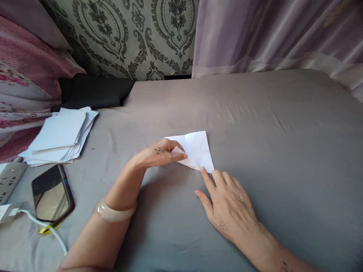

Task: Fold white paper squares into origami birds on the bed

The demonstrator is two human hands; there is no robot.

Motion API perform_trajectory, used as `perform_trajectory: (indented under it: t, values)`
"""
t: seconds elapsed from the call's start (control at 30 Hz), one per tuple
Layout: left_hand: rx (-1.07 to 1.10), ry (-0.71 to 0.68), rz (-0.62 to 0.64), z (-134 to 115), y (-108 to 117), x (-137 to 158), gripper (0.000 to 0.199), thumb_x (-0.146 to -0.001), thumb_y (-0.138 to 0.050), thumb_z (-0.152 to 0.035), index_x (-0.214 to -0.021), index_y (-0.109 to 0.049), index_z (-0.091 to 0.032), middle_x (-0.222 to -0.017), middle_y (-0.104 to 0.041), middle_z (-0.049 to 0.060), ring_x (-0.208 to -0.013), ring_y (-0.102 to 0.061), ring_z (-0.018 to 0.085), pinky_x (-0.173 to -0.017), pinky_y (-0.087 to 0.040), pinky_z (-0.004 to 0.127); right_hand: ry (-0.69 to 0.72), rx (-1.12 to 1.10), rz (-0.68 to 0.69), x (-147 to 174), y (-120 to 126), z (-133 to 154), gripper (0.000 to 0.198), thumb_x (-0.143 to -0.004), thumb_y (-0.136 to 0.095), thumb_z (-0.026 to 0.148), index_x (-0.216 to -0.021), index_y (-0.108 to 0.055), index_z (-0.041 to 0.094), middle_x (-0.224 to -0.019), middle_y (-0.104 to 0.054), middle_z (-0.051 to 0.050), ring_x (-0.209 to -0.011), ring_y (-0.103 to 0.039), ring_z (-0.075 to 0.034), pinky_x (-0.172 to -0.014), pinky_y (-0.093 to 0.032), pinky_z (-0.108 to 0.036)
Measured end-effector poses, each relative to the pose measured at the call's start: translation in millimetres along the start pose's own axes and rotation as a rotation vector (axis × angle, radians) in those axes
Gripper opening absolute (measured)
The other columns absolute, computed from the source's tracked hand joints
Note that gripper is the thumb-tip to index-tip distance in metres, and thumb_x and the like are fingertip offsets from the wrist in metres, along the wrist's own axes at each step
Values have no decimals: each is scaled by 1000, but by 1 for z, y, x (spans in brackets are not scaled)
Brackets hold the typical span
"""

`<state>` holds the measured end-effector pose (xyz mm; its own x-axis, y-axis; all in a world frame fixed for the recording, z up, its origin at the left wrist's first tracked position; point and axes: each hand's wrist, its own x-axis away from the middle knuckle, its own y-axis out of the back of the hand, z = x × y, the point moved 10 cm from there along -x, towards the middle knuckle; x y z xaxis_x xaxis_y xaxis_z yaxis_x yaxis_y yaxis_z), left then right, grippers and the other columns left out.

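A small sheet of white paper (196,147) lies on the grey cloth in the middle of the head view, with a crease near its top and its left corner lifted and folded over. My left hand (160,153) is closed on that left part, thumb on top and the other fingers partly hidden beneath or behind the paper. Lower right of the sheet, my right hand (231,200) is spread, its index fingertip touching the paper's lower edge. The right thumb stands apart and grips nothing.
Left of my arm are a stack of white paper (58,132), a phone (53,194), a white power strip (11,179) and a white cable (58,236). A black folded item (95,91) lies behind the stack. Purple curtains (255,34) hang at the back right.
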<state>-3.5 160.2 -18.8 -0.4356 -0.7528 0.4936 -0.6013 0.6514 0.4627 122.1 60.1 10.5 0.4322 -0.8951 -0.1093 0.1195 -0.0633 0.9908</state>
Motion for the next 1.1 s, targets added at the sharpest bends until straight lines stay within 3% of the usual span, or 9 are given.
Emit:
perform_trajectory:
  t: [0.37, 0.53, 0.77, 0.97, 1.1]
  values:
    - [80, -61, 69, 1, -2, -3, 37, -76, -64, -48, -92, -68, -15, -68, -47, -3, -62, -36, 11, -56, -27, 24, -15, 36, 53, -2, -4, 5, 59, -94, -43, 50, -137, -50, 10, -83, -55, -6, -73, -44, -21, -64, -34, -36]
    - [158, -122, 5, -2, 6, -2, 38, -82, -56, -51, -83, -67, -14, -69, -47, -2, -64, -38, 11, -57, -28, 24, -14, 56, 75, -4, -5, 7, 60, -93, -44, 50, -137, -50, 10, -85, -56, -7, -75, -45, -21, -65, -34, -37]
    - [135, -159, 140, -9, -4, 5, 39, -72, -71, -45, -100, -66, -17, -84, -61, 1, -78, -52, 16, -67, -39, 24, -13, 66, 89, -5, -6, 7, 58, -94, -41, 50, -137, -50, 11, -87, -57, -8, -76, -46, -22, -65, -35, -37]
    - [94, -91, 6, 3, 3, -2, 33, -77, -61, -48, -85, -67, -16, -76, -62, 1, -71, -53, 16, -62, -40, 25, 2, 44, 54, 1, -2, 7, 60, -94, -43, 49, -136, -49, 7, -85, -57, -8, -76, -47, -22, -66, -38, -37]
    - [32, -80, -15, 5, 4, -3, 30, -77, -60, -43, -86, -66, -16, -77, -61, 1, -71, -52, 16, -62, -38, 25, 30, 38, 16, 5, 2, 7, 60, -94, -43, 49, -133, -52, 5, -85, -58, -8, -75, -48, -21, -66, -40, -36]
